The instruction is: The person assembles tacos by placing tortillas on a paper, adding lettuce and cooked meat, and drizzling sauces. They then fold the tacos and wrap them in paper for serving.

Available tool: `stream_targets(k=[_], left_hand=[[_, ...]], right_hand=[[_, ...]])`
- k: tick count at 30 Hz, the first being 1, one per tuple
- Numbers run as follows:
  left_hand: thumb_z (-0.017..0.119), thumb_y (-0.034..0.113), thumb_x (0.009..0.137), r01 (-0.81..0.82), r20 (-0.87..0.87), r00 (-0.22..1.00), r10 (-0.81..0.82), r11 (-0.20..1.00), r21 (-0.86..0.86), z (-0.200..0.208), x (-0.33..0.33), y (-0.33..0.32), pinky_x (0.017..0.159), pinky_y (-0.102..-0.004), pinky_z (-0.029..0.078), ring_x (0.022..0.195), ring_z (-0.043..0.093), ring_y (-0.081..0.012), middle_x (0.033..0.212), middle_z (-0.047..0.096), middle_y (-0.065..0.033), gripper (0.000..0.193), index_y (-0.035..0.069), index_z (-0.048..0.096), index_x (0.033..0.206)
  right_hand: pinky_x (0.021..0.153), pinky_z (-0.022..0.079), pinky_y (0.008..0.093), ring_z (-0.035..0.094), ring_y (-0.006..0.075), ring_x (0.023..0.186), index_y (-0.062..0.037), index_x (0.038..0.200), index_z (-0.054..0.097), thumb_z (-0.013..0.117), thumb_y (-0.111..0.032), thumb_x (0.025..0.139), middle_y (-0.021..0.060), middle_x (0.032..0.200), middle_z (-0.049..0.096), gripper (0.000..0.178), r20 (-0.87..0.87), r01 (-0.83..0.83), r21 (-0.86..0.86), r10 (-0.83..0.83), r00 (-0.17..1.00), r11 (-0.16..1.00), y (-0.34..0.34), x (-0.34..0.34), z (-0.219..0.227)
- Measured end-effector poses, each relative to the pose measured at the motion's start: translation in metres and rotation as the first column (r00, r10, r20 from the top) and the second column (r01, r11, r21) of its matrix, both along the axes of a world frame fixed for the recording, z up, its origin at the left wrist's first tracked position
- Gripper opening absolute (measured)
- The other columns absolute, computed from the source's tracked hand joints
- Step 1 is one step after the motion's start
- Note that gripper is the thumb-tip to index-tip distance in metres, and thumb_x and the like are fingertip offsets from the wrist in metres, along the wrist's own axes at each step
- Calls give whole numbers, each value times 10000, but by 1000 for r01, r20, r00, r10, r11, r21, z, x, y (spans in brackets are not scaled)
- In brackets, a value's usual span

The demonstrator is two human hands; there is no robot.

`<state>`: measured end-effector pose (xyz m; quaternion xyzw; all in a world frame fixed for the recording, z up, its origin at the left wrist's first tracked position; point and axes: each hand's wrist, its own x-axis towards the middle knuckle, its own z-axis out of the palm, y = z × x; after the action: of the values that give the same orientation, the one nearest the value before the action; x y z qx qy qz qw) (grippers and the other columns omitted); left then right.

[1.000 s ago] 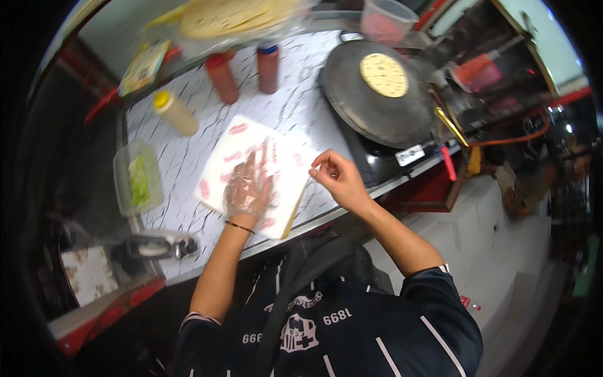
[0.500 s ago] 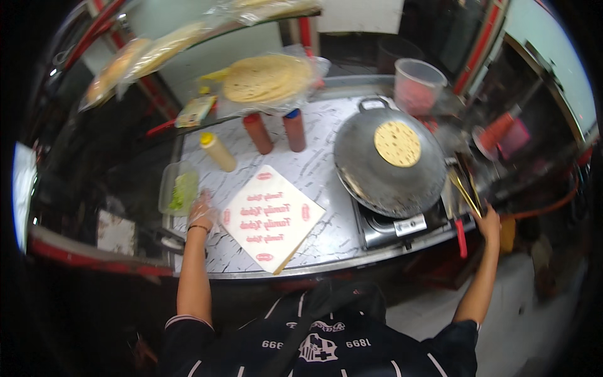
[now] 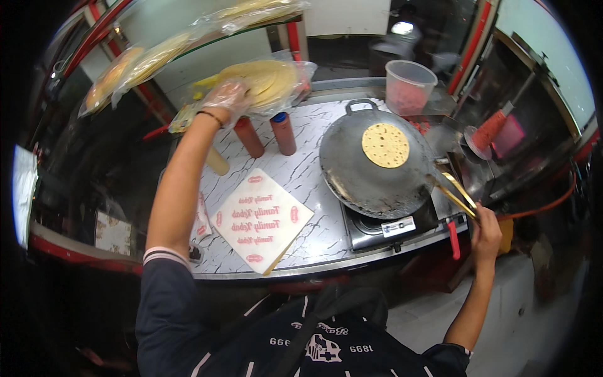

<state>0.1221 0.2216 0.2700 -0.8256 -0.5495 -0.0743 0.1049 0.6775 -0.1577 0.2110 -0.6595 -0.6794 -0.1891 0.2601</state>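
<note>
My left hand (image 3: pixel 229 97), in a clear plastic glove, reaches to the left edge of a stack of flatbreads (image 3: pixel 276 78) in open plastic wrapping. Its fingers are blurred, so their grip does not show. My right hand (image 3: pixel 487 235) is closed around the handle end of golden tongs (image 3: pixel 457 196). The tongs' tips meet the right rim of a dark round griddle pan (image 3: pixel 345 166) on a gas stove (image 3: pixel 364 231). One browned flatbread (image 3: pixel 385 145) lies on the pan, apart from the tongs. Printed white wrapping paper (image 3: pixel 264 217) lies on the marbled counter.
Red sauce bottles (image 3: pixel 249 138) stand below the flatbread stack; a pale bottle (image 3: pixel 217 162) is partly behind my left arm. A clear bucket (image 3: pixel 409 88) stands behind the pan. At right, meat (image 3: pixel 488 132) sits on a vertical spit. A red handle (image 3: pixel 454 240) juts past the counter edge.
My left hand has gone from beside the lettuce tub up to the flatbread stack, its arm now hiding the tub. My right hand has raised the tongs to the pan's rim.
</note>
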Motion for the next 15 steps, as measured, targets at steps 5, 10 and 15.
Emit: stream_targets(k=[5, 10, 15], left_hand=[[587, 257, 926, 86, -38, 996, -85, 996, 6, 9, -17, 10, 919, -501, 539, 1064, 673, -413, 1101, 703, -245, 288, 45, 712, 1074], [575, 259, 966, -45, 145, 989, 4, 957, 286, 27, -33, -5, 896, -477, 546, 1016, 680, -400, 1081, 703, -241, 306, 31, 692, 1133], [625, 203, 1010, 28, 888, 424, -176, 983, 182, 37, -67, -90, 833, -323, 574, 918, 715, -192, 1059, 747, -118, 297, 3, 678, 1224]], right_hand=[[778, 570, 403, 695, 301, 920, -53, 1237, 712, 672, 28, 772, 117, 1068, 694, 474, 171, -74, -59, 83, 982, 996, 18, -34, -5], [734, 574, 376, 698, 276, 891, -72, 1244, 708, 628, -21, 842, 99, 1067, 698, 413, 256, -154, -13, 152, 955, 988, 92, -60, -34], [695, 566, 350, 703, 279, 787, -25, 1204, 717, 684, -22, 862, 108, 954, 713, 344, 107, -148, -138, 164, 981, 979, 107, -96, 4]])
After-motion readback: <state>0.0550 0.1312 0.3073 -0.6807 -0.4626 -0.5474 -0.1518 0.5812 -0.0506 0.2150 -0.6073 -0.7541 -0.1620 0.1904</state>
